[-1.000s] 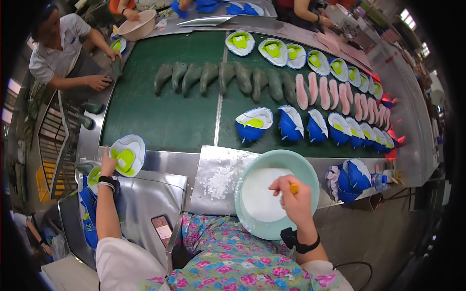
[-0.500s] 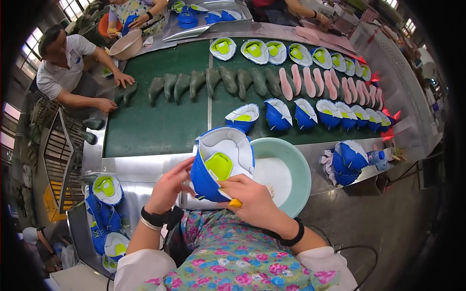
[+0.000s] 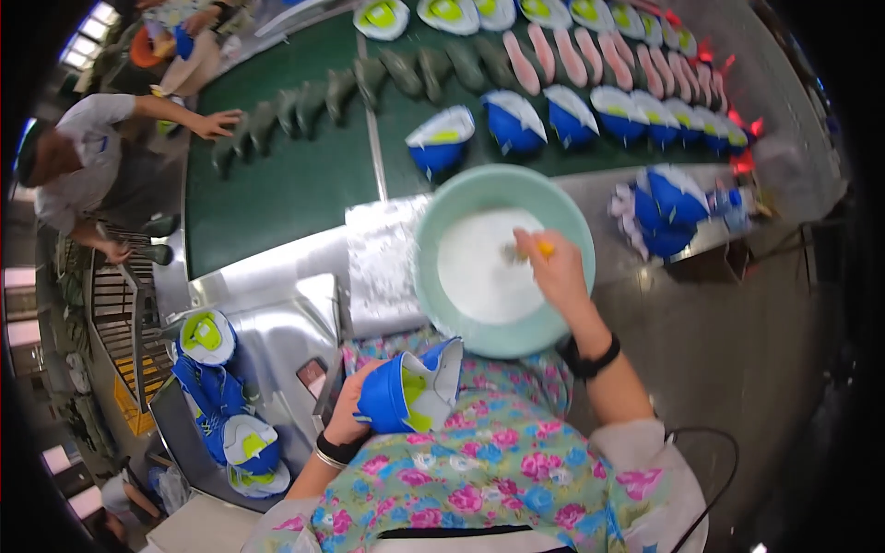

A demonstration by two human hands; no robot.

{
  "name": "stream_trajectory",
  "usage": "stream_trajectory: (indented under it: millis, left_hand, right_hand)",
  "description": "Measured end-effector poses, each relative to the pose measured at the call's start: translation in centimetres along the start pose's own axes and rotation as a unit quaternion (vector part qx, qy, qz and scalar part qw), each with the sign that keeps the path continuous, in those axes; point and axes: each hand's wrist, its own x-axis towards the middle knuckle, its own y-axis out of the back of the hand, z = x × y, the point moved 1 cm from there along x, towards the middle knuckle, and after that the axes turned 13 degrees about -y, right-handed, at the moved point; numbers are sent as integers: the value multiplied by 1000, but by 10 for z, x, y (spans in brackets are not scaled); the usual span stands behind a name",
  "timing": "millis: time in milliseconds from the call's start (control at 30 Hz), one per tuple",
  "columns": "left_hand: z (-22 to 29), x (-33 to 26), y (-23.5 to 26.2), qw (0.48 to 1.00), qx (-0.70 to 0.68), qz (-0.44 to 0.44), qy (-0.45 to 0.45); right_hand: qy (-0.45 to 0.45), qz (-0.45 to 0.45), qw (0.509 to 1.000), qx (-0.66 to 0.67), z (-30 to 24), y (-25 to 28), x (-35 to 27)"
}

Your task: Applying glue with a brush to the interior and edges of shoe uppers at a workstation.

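Since half a second ago, your right hand [image 3: 553, 272] has left the blue shoe upper [image 3: 406, 392] and reached up to the pale green basin [image 3: 433, 304], while your left hand [image 3: 355, 415] has drawn the upper down toward your lap. Now your right hand is closed on a small brush with a yellow-orange handle [image 3: 544, 247], its tip down over the white paste [image 3: 484, 267] inside the basin, at about twelve o'clock from your chest. Your left hand is wrapped around the blue upper, gripping its side, opening turned to three o'clock so you see the lime-green and white lining. It sits at six o'clock from the basin, just above your flowered smock [image 3: 489, 470].

At nine o'clock from the basin lies a white-smeared sheet [image 3: 383, 267] on the steel worktop [image 3: 286, 323]. More blue uppers are stacked in a tray [image 3: 221, 405] at eight o'clock. Beyond the basin, at twelve, the green conveyor belt [image 3: 286, 184] carries a row of blue uppers [image 3: 572, 115], grey soles [image 3: 304, 106] and pink soles [image 3: 572, 51]. At ten o'clock another person's hand [image 3: 217, 123] rests on the grey soles. A further pile of uppers [image 3: 668, 207] sits at two o'clock, just beside the basin.
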Motion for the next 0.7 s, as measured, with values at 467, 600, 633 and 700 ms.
stream_trajectory:
  millis: [467, 600, 633, 700]
  left_hand:
    - [0, 54, -10, 921, -335, 195, 42]
    - [-17, 73, -11, 932, -321, 166, 44]
    - [-15, 77, -13, 937, -312, 149, 42]
    - [-17, 81, -15, 955, -274, 110, 35]
  right_hand:
    - [16, 35, 994, -107, 53, 3, 17]
    - [62, -74, 992, 83, -24, 31, -18]
    - [91, -121, 980, 132, -43, 33, -28]
    - [127, -167, 967, 141, -70, 29, -42]
